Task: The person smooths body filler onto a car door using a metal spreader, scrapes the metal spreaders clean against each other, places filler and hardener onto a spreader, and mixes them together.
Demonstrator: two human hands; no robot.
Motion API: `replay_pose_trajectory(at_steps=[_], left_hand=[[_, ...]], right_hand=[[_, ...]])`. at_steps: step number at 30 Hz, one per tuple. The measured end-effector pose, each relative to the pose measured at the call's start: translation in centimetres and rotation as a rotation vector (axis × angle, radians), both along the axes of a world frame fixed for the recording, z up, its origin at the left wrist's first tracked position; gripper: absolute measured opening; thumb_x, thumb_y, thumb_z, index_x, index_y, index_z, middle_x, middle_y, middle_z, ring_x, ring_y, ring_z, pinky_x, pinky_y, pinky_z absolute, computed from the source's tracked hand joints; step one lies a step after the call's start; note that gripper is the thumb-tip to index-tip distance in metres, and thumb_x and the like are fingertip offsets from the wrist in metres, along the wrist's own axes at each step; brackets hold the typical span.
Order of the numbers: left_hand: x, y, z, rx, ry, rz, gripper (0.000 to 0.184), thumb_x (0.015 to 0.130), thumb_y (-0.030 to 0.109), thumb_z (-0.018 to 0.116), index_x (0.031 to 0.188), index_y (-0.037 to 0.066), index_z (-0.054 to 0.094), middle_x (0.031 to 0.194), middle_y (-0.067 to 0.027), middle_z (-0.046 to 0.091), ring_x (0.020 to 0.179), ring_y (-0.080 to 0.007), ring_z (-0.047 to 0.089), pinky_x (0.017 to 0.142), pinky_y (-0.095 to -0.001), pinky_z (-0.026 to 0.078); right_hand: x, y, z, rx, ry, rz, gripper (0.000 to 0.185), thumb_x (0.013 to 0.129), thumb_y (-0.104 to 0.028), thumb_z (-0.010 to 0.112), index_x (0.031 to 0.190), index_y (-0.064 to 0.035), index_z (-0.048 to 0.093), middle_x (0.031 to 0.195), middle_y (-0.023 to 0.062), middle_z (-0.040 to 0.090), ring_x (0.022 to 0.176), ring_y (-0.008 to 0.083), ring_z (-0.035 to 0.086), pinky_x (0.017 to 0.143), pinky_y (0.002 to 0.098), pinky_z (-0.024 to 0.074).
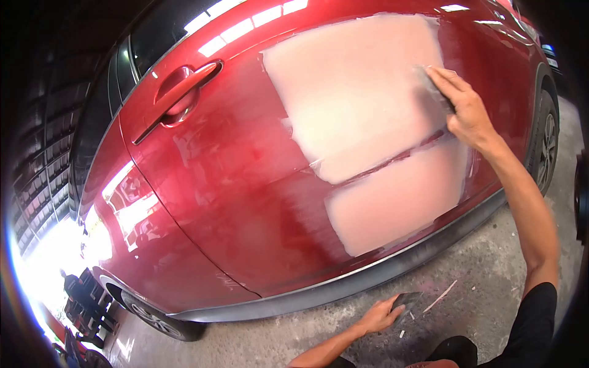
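My right hand (469, 113) is wrapped round a flat sanding block (437, 89), dark with a paler grey edge. The block lies against the right side of the upper patch of pale pink body filler (356, 80) on the red car door (239, 165). Below a narrow strip of red paint is a smaller filler patch (399, 196). Low down near the floor, my left hand (379, 316) grips a dark flat piece (406, 303), whose exact kind I cannot make out. That hand is apart from the car.
The door handle (179, 101) juts out at the upper left. A dark sill (343, 285) runs along the car's bottom, between a rear wheel (156, 319) and a front wheel (545, 138). A thin pale stick (440, 296) and small scraps lie on the stained concrete floor (485, 270).
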State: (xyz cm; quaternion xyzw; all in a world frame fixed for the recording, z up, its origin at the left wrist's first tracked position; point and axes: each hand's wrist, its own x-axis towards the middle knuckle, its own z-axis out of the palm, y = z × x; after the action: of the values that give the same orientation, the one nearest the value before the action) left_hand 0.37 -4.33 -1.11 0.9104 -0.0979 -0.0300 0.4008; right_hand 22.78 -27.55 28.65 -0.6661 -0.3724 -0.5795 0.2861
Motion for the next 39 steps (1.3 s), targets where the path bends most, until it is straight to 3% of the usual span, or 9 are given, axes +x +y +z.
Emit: replay_pose_trajectory(at_steps=[9, 14, 18, 20, 29, 31, 33, 36, 39], left_hand=[[1.1, -0.4, -0.7, -0.018, 0.033, -0.020, 0.045, 0.094, 0.032, 0.051, 0.134, 0.013, 0.043, 0.069, -0.0178, 0.057, 0.058, -0.0273, 0.055, 0.059, -0.0382, 0.044], [1.2, -0.6, -1.7, -0.009, -0.001, -0.034, 0.046, 0.093, 0.031, 0.050, 0.130, 0.004, 0.043, 0.070, -0.0232, 0.058, 0.066, -0.0380, 0.058, 0.061, -0.0440, 0.044], [1.7, 0.0, -1.4, 0.013, 0.074, 0.005, 0.049, 0.093, 0.032, 0.051, 0.131, 0.002, 0.043, 0.070, -0.0234, 0.057, 0.065, -0.0376, 0.058, 0.060, -0.0435, 0.044], [1.6, -0.1, -0.8, -0.036, 0.080, -0.003, 0.052, 0.093, 0.033, 0.052, 0.132, 0.001, 0.042, 0.068, -0.0229, 0.057, 0.063, -0.0351, 0.057, 0.060, -0.0423, 0.044], [1.9, -0.5, -1.0, -0.043, 0.009, 0.073, 0.055, 0.092, 0.039, 0.055, 0.129, -0.001, 0.044, 0.066, -0.0188, 0.056, 0.056, -0.0194, 0.054, 0.056, -0.0359, 0.044], [1.0, -0.7, 2.5, 0.061, 0.143, 0.126, 0.053, 0.093, 0.033, 0.056, 0.128, -0.004, 0.043, 0.078, -0.0170, 0.062, 0.064, -0.0172, 0.058, 0.062, -0.0331, 0.047], [0.5, -0.8, 3.4, -0.578, -0.225, 0.030, 0.043, 0.093, 0.024, 0.058, 0.126, -0.002, 0.046, 0.086, -0.0069, 0.062, 0.070, -0.0144, 0.057, 0.066, -0.0283, 0.048], [-1.7, -0.6, 8.6, -0.951, -0.088, 0.192, 0.028, 0.093, 0.014, 0.058, 0.117, 0.003, 0.051, 0.103, -0.0052, 0.062, 0.088, -0.0157, 0.061, 0.078, -0.0288, 0.049], [-1.4, -2.0, 10.9, -1.275, -0.093, 0.376, 0.023, 0.091, 0.012, 0.058, 0.113, 0.006, 0.052, 0.105, -0.0064, 0.063, 0.098, -0.0161, 0.061, 0.082, -0.0321, 0.051]], right_hand=[[-0.9, -2.1, -4.3, -0.336, 0.006, -0.060, 0.067, 0.060, 0.012, 0.059, 0.125, -0.0047, 0.054, 0.125, 0.0131, 0.055, 0.118, 0.0306, 0.049, 0.101, 0.0405, 0.0382], [1.6, -3.1, 5.2, -0.003, -0.016, 0.034, 0.041, 0.081, 0.007, 0.046, 0.122, 0.0024, 0.052, 0.123, 0.0178, 0.054, 0.114, 0.0323, 0.052, 0.100, 0.0333, 0.0386], [0.5, -0.4, 6.9, 0.017, 0.076, 0.058, 0.050, 0.071, 0.010, 0.043, 0.120, 0.0020, 0.054, 0.120, 0.0164, 0.056, 0.111, 0.0324, 0.053, 0.098, 0.0337, 0.0395], [1.3, 0.2, 3.5, -0.146, -0.032, 0.029, 0.059, 0.060, 0.012, 0.045, 0.117, 0.0004, 0.057, 0.118, 0.0169, 0.057, 0.109, 0.0338, 0.053, 0.096, 0.0357, 0.0402], [-1.5, -3.3, -2.4, -0.347, 0.060, -0.051, 0.050, 0.071, 0.006, 0.058, 0.120, -0.0046, 0.058, 0.120, 0.0136, 0.057, 0.113, 0.0303, 0.052, 0.098, 0.0390, 0.0390], [-3.2, -4.2, -2.2, 0.003, 0.141, 0.144, 0.051, 0.073, 0.010, 0.050, 0.122, -0.0029, 0.056, 0.119, 0.0176, 0.058, 0.112, 0.0319, 0.055, 0.098, 0.0385, 0.0414], [-6.0, -4.8, -3.5, 0.106, 0.149, 0.207, 0.055, 0.070, 0.012, 0.047, 0.124, -0.0007, 0.054, 0.119, 0.0191, 0.057, 0.113, 0.0327, 0.055, 0.099, 0.0387, 0.0418], [-12.5, -2.7, -12.4, -0.156, 0.235, 0.285, 0.060, 0.063, 0.011, 0.047, 0.122, 0.0030, 0.053, 0.118, 0.0211, 0.056, 0.113, 0.0368, 0.054, 0.099, 0.0438, 0.0415], [-16.2, -0.1, -17.4, -0.480, 0.095, 0.554, 0.044, 0.075, -0.012, 0.057, 0.120, -0.0114, 0.054, 0.121, 0.0094, 0.053, 0.112, 0.0270, 0.051, 0.094, 0.0504, 0.0406]])
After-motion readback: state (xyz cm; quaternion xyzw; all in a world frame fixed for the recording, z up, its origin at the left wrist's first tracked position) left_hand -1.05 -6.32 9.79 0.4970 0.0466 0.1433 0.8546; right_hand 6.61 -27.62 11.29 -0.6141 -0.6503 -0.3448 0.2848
